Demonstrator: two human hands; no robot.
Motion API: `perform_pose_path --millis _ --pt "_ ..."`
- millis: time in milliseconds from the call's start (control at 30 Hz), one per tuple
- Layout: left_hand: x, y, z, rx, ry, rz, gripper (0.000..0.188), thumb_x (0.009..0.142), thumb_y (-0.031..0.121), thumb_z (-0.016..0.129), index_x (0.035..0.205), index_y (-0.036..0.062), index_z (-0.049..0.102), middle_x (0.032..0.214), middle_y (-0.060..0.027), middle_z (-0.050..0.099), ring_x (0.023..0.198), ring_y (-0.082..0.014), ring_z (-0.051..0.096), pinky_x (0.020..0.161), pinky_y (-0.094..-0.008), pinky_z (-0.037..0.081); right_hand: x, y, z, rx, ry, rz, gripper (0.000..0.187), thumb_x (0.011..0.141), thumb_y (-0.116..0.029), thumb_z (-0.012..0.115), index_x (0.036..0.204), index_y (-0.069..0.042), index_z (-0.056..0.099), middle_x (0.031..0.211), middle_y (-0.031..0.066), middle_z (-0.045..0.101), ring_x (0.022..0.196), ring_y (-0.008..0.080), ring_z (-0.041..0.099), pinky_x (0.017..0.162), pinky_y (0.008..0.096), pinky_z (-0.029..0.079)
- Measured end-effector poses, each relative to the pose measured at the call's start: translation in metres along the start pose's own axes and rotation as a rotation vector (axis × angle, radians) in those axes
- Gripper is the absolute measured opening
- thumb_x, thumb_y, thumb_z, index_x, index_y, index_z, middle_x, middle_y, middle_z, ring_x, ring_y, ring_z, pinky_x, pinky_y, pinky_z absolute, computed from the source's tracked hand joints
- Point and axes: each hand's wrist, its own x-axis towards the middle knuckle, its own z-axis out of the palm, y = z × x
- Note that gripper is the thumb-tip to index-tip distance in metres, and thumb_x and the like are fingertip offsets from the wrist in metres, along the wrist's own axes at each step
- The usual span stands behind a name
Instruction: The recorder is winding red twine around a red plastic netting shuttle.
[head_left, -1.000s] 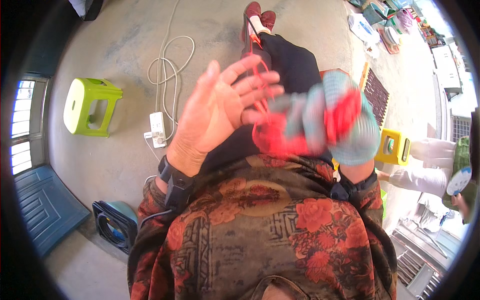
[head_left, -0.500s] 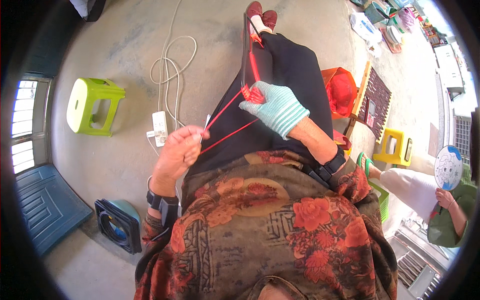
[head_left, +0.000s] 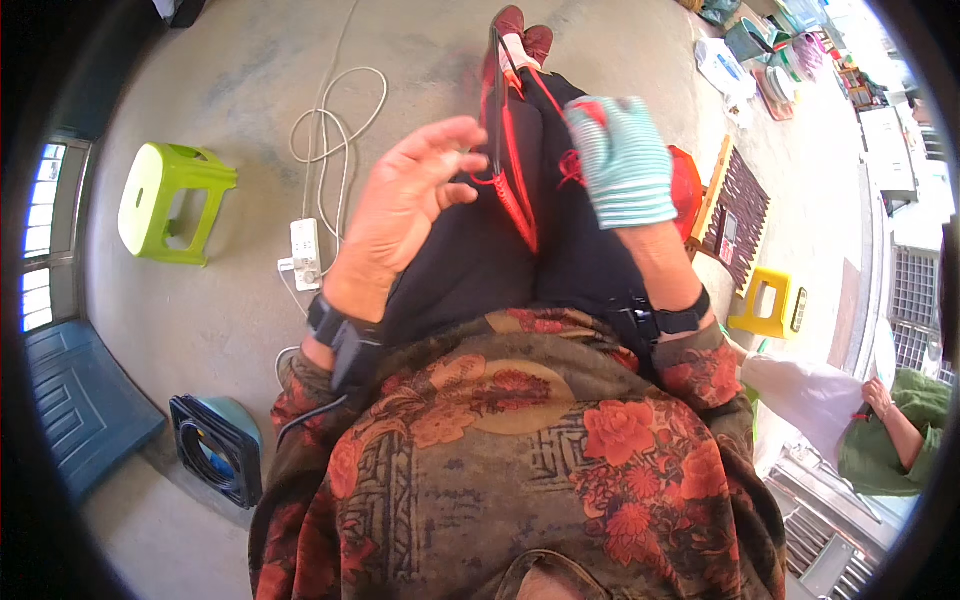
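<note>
My bare left hand (head_left: 405, 195) is raised over my lap with its fingers apart, beside a narrow dark frame (head_left: 496, 95). Its fingertips are near a red coil (head_left: 512, 200) of cord at the frame's near end. My right hand (head_left: 622, 160), in a pale green striped glove, is closed, with red showing at its fingers. A taut red cord (head_left: 548, 93) runs to it from the far end by my shoes. A small loose red bundle (head_left: 570, 168) hangs beside the glove. More red strands stretch along the frame above my dark trousers.
A lime stool (head_left: 175, 200), a white power strip (head_left: 305, 250) with looped cable and a black-rimmed bin (head_left: 215, 450) stand at left. At right are a red bag (head_left: 687, 190), a slatted wooden rack (head_left: 735, 215), a yellow stool (head_left: 765, 305) and a seated person (head_left: 895, 430).
My left hand has let go of the red cord and moved up and right toward the frame. My gloved right hand has moved right, away from the frame. The red coil hangs lower.
</note>
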Motion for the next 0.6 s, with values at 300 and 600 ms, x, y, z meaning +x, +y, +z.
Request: perform_pose_path --millis 300,600 --pt "0.009 -0.031 -0.012 0.679 0.050 -0.068 0.028 0.087 0.006 0.061 0.114 -0.0009 0.058 0.096 -0.0047 0.064 0.077 -0.0102 0.061 0.062 -0.0240 0.051 -0.015 -0.017 0.026 0.867 -0.554 0.454 0.056 0.085 -0.034 0.064 0.131 -0.009 0.044 0.083 0.0130 0.066 0.080 0.0203 0.064 0.077 0.0309 0.050" --pt "-0.033 0.054 -0.016 -0.094 0.231 0.089 0.021 0.093 0.020 0.055 0.103 0.0018 0.057 0.089 -0.0079 0.062 0.079 -0.0170 0.063 0.064 -0.0313 0.052 0.011 -0.019 0.002 0.209 -0.063 -0.092 0.070 0.068 -0.036 0.078 0.124 -0.004 0.049 0.118 0.0175 0.058 0.107 0.0338 0.057 0.092 0.0392 0.045"
